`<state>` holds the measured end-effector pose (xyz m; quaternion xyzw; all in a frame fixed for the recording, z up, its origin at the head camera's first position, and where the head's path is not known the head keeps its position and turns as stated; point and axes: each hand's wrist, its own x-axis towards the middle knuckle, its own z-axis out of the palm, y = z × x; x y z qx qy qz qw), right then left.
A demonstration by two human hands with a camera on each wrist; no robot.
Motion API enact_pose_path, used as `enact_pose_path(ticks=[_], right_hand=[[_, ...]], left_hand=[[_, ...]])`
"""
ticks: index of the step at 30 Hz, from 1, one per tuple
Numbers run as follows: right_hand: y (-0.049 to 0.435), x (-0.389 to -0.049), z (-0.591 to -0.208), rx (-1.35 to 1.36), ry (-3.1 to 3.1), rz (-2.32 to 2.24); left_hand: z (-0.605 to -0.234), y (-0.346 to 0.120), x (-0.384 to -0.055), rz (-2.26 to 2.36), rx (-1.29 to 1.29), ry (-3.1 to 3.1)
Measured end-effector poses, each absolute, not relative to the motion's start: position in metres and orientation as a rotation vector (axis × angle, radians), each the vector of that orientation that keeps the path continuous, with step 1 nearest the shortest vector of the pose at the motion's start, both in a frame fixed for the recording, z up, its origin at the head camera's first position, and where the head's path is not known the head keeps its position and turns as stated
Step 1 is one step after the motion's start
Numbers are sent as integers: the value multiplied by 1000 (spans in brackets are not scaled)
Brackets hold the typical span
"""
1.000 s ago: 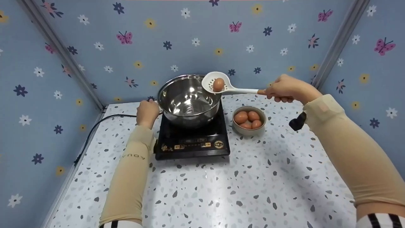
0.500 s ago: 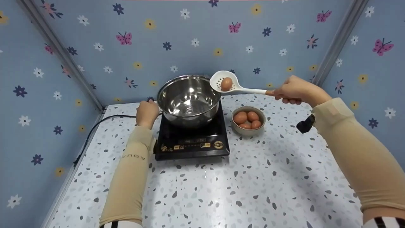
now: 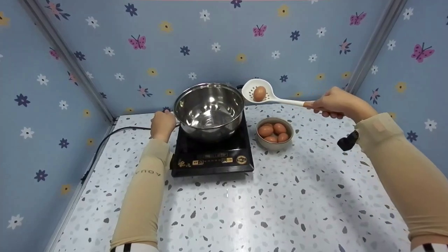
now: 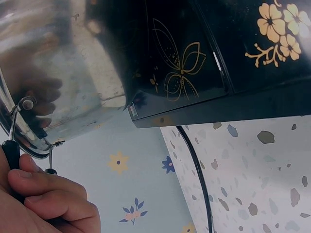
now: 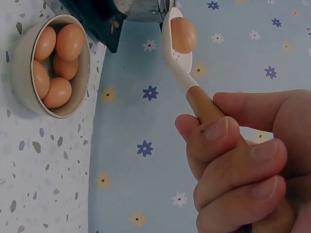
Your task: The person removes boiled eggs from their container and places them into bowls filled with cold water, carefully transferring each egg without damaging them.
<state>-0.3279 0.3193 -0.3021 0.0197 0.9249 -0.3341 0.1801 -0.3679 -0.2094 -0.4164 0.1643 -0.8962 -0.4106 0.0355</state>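
In the head view my right hand [image 3: 337, 102] grips the wooden handle of a white slotted spoon [image 3: 288, 102]. One brown egg [image 3: 259, 93] lies in the spoon's bowl, just right of the steel pot's rim. My left hand [image 4: 53, 199] curls its fingers round the black side handle [image 4: 11, 154] of the steel pot [image 3: 210, 131]. Clear liquid seems to lie in the pot, though reflections make this hard to tell. The pot stands on a black induction cooker [image 3: 213, 168]. Fingers of the right hand [image 5: 238, 170] wrap the handle in the right wrist view.
A beige bowl [image 3: 274, 145] with several brown eggs [image 5: 70, 42] stands right of the cooker. A black power cord [image 3: 115, 131] runs left across the speckled table [image 3: 245, 210]. Flower-patterned panels [image 3: 224, 35] close in the back and sides.
My right hand has moved to the right, taking the slotted spoon and its egg from over the pot's right rim to beside it. The left hand and the pot have stayed put.
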Motion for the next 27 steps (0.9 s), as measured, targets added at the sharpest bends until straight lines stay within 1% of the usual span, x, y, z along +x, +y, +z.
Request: enact_pose_path(ticks=[27], right_hand=[[370, -320, -334, 82, 2613, -967]], left_hand=[[-417, -209, -367, -1260, 500, -2746]])
